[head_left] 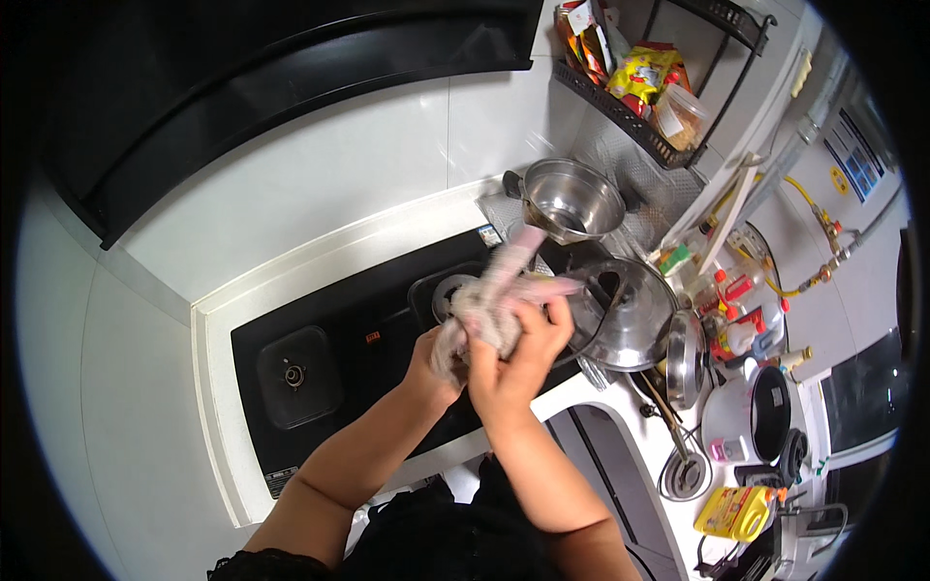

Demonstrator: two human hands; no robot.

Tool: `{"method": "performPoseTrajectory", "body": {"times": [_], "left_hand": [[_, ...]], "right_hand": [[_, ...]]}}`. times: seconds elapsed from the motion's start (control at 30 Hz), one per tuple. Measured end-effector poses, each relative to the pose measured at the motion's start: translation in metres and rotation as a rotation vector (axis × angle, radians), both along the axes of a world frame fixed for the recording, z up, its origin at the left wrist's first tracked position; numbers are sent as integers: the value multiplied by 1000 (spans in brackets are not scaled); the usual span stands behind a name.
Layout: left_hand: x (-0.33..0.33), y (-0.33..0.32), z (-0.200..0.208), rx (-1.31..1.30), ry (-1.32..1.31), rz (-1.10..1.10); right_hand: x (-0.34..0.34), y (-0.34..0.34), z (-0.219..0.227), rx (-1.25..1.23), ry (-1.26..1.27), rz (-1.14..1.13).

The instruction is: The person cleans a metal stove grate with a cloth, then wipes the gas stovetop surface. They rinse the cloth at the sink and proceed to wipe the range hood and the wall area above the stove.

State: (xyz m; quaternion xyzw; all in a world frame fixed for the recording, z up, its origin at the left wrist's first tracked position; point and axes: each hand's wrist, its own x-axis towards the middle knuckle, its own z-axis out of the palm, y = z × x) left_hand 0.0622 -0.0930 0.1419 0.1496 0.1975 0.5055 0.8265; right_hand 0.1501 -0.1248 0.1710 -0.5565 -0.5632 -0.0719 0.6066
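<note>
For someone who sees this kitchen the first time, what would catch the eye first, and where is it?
Probably the pale, motion-blurred cloth at the centre, bunched between the left hand and right hand above the black stove. Next, the bright yellow jug at lower right, and the shiny steel pot toward the back wall.

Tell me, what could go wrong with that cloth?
The left hand and right hand hold the cloth above the black stove. If the stove were hot, the cloth might scorch, though no flame shows. One loose end looks close to the open pot, so it might brush against it.
</note>
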Motion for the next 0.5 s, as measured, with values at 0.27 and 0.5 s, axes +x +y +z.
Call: {"method": "performPoseTrajectory", "body": {"times": [0.27,0.5], "left_hand": [[-11,-7,-56,183,-213,-229],[-5,-38,-53,-448,313,-155]], "right_hand": [[-4,-34,-19,-82,-143,213],[60,-48,-10,-133,-7,-184]]}}
